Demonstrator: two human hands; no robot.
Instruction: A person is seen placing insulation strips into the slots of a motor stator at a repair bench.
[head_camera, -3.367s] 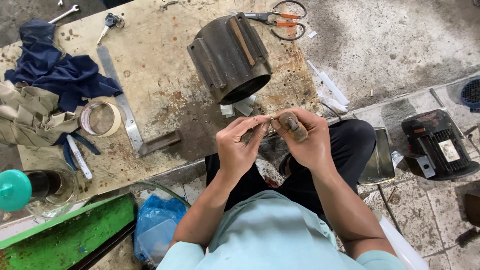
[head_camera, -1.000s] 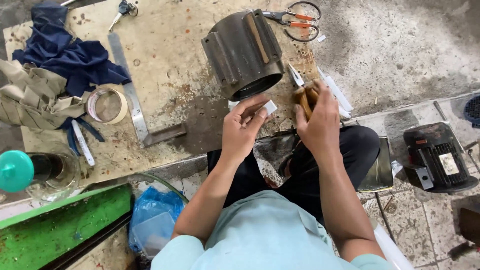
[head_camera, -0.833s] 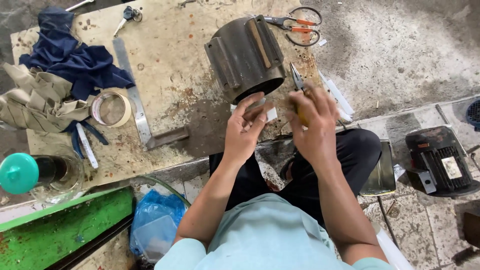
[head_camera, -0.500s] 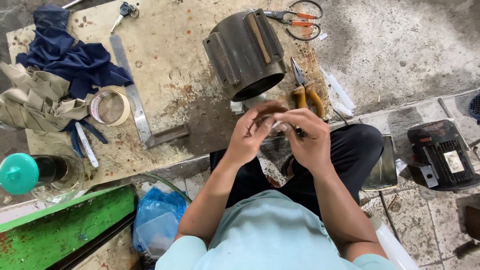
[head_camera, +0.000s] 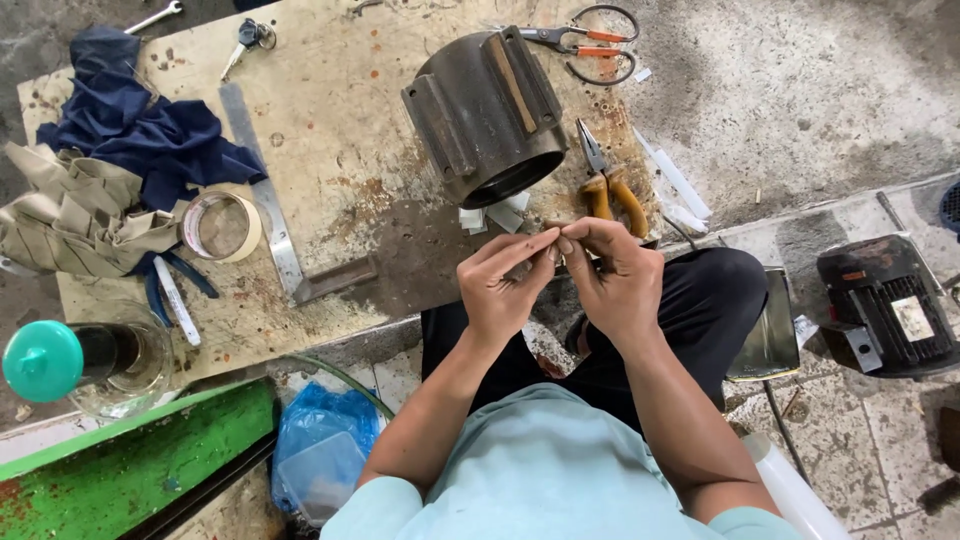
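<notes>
left hand (head_camera: 500, 285): fingertips pinch one end of a small pale strip (head_camera: 556, 252), held above the lap, just off the near edge of the board (head_camera: 340, 150)
right hand (head_camera: 615, 275): thumb and forefinger pinch the strip's other end; hands touch at the tips
strip: mostly hidden by fingers, exact shape unclear
motor housing (head_camera: 487, 112): on its side near the board's right edge, open end toward the person
pliers (head_camera: 605, 185): right of the housing, near the edge
scissors (head_camera: 585, 45): far right corner
tip: judging by the grip, keep both pinches light, work close over the board so the strip isn't dropped
</notes>
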